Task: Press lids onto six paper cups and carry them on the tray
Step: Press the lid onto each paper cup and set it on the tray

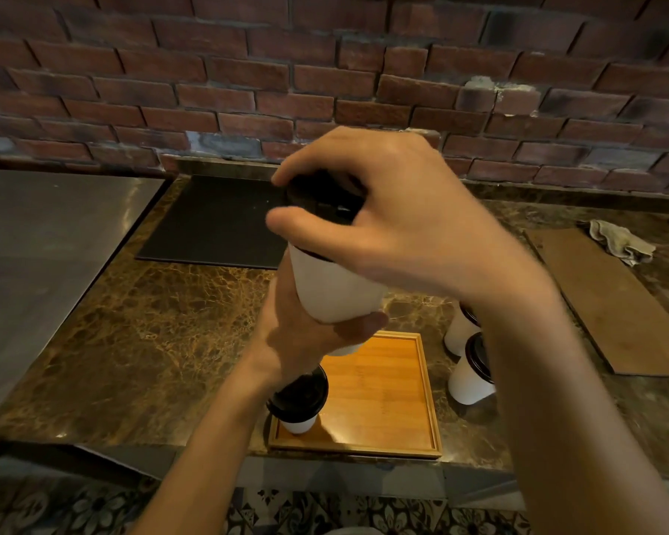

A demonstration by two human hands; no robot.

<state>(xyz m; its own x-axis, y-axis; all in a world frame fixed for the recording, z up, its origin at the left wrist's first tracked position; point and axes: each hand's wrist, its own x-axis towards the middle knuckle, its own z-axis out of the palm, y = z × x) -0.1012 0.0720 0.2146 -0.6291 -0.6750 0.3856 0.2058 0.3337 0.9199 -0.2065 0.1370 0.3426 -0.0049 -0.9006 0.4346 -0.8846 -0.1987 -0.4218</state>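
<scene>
Brick wall (248, 71) is seen behind a brown marble counter (151, 322), which is bordered on the left by a steel surface (47, 245). A white paper cup (333, 291) is held up in the air, tilted, above the far end of a wooden tray (387, 388) that is set at the counter's near edge. The cup's lower part is gripped by the left hand (306, 334), whose fingers are curled round its base. A black lid (317, 198) is held at the cup's mouth by the right hand (394, 218), with thumb and fingers bent over the lid's rim from above. The lid is largely covered by those fingers, so it cannot be told whether it is fully seated; it seems to sit slightly askew. A first lidded cup (300, 399) is stood in the tray's near left corner. A second lidded cup (472, 380) and a third lidded cup (458, 330) are stood on the counter just right of the tray, one behind the other, both partly hidden by the right forearm. A black mat (217, 225) is laid near the wall, and a brown board (626, 303) and a crumpled cloth (622, 241) are seen at the right.
</scene>
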